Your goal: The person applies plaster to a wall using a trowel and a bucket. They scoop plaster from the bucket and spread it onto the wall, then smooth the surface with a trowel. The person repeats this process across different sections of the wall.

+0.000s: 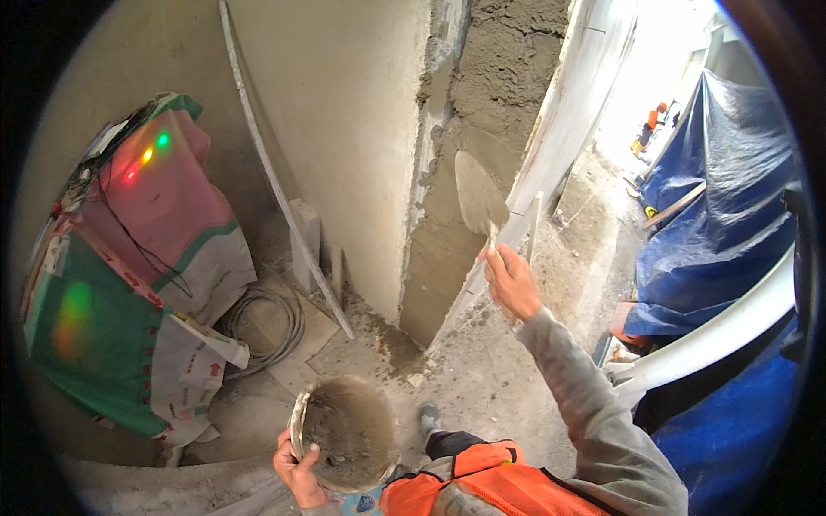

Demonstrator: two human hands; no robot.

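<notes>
My right hand [512, 279] is closed round the handle of a trowel [479, 193]. Its pale, leaf-shaped blade lies over the wet mortar [430, 258] that coats the narrow end face of a wall; whether it touches cannot be told. Higher up, the mortar is rough and lumpy, and below it is smoother. A straight board [551, 142] runs along the right edge of this strip. At the lower left my left hand [301, 471] grips the rim of a bucket [391, 430], thumb over the edge. Grey mortar [337, 439] sits inside the bucket.
A thin wooden strip [274, 172] leans on the left wall. Coiled hose [280, 322] lies by sheet-covered goods [159, 224]. On the right hang blue tarpaulins [718, 189] beside a white curved pipe [731, 327]. Far off, another person [651, 127] wears orange.
</notes>
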